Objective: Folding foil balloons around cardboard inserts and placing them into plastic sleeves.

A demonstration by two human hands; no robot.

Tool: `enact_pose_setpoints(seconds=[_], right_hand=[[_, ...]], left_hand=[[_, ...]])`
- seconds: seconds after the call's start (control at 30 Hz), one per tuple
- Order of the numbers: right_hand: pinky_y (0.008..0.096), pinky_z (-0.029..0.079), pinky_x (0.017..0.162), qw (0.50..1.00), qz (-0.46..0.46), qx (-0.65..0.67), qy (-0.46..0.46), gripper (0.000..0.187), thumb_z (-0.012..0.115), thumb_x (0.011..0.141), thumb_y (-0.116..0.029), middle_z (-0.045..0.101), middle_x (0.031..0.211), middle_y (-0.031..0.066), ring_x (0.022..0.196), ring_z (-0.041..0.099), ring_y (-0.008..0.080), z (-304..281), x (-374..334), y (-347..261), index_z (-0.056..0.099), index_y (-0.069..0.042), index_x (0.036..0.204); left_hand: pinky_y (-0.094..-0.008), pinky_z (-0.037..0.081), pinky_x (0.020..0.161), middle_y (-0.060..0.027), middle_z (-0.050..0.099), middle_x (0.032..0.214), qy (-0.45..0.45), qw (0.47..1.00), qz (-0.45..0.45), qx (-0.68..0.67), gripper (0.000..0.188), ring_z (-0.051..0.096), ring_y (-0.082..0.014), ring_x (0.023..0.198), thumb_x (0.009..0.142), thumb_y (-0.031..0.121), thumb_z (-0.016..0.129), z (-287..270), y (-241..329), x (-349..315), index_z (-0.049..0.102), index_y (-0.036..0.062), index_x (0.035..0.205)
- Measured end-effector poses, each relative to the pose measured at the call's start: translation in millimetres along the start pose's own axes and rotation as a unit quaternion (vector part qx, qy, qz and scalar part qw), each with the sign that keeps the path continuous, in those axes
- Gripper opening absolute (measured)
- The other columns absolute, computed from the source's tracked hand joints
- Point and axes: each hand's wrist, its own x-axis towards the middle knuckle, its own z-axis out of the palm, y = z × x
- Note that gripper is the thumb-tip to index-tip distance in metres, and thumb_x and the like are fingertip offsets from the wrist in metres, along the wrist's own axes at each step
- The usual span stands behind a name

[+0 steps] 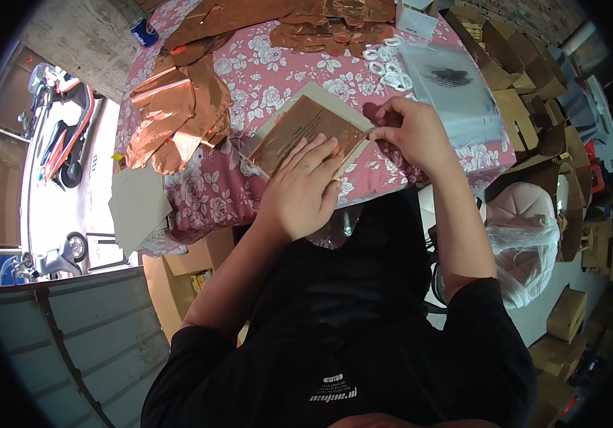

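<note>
A flat copper-coloured foil packet (305, 127) with dark print lies in a clear plastic bag near the table's front edge. Under it a pale card (311, 89) shows along the far side. My left hand (303, 182) rests on the packet, fingers stretched out and lying flat on its near part. At the packet's right corner, my right hand (412, 132) pinches the bag's edge between thumb and fingers; the exact bit gripped is small and partly hidden.
Copper foil bags (185, 107) are heaped on the left of the flowered tablecloth (249, 68), more foil (331, 32) at the back. White rings (390, 68) and a stack of clear plastic bags (452, 89) lie right. A blue can (144, 32) stands far left, cardboard boxes (527, 64) beyond.
</note>
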Motion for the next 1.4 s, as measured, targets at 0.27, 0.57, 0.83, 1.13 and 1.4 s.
enact_pose_setpoints(seconds=[0.27,0.57,0.83,1.13,1.4], right_hand=[[0.0283,0.053,0.069,0.973,0.101,0.146,0.150,0.018,0.083,0.097,-0.009,0.072,0.084,0.0044,0.076,0.066,0.0098,18.9,-77.9,-32.4,0.068,-0.001,0.091],[0.0273,0.062,0.091,0.736,0.282,0.610,0.077,0.050,0.078,0.099,0.005,0.073,0.111,0.0095,0.098,0.073,0.0149,66.1,-166.7,-46.9,0.047,-0.003,0.136],[0.0262,0.061,0.090,0.792,0.171,0.585,0.015,0.051,0.077,0.092,0.016,0.074,0.123,0.0067,0.105,0.073,0.0138,34.5,-164.3,-26.5,0.059,-0.005,0.135],[0.0287,0.058,0.092,0.822,0.119,0.556,-0.003,0.049,0.083,0.089,0.010,0.079,0.114,0.0083,0.102,0.073,0.0134,-0.8,-147.9,-35.8,0.070,-0.002,0.135],[0.0297,0.058,0.090,0.740,0.113,0.659,0.072,0.020,0.075,0.099,0.002,0.082,0.109,0.0140,0.097,0.076,0.0173,15.1,-138.0,-40.0,0.075,0.000,0.119]], left_hand=[[-0.0517,0.043,0.122,-0.0209,0.059,0.149,-0.030,0.991,-0.127,0.042,0.047,0.050,-0.0431,0.148,0.096,0.023,0.074,-4.3,22.5,-3.6,0.068,-0.0022,0.135],[-0.0505,0.050,0.116,-0.0335,0.062,0.145,-0.051,0.998,-0.039,0.020,0.049,0.062,-0.0454,0.136,0.100,0.017,0.072,-8.7,72.6,-23.9,0.064,-0.0097,0.141],[-0.0472,0.055,0.103,-0.0294,0.065,0.141,0.101,0.993,-0.055,-0.038,0.057,0.067,-0.0433,0.123,0.094,0.022,0.084,-46.5,37.2,3.7,0.064,-0.0057,0.139],[-0.0308,0.057,0.086,-0.0043,0.077,0.099,-0.053,0.886,-0.206,-0.412,0.034,0.071,-0.0133,0.091,0.092,0.012,0.086,-73.0,14.9,15.1,0.072,-0.0025,0.120],[-0.0414,0.057,0.097,-0.0136,0.072,0.123,0.249,0.959,-0.117,-0.075,0.061,0.071,-0.0287,0.117,0.082,0.009,0.092,-52.6,28.8,-29.7,0.066,0.0027,0.137]])
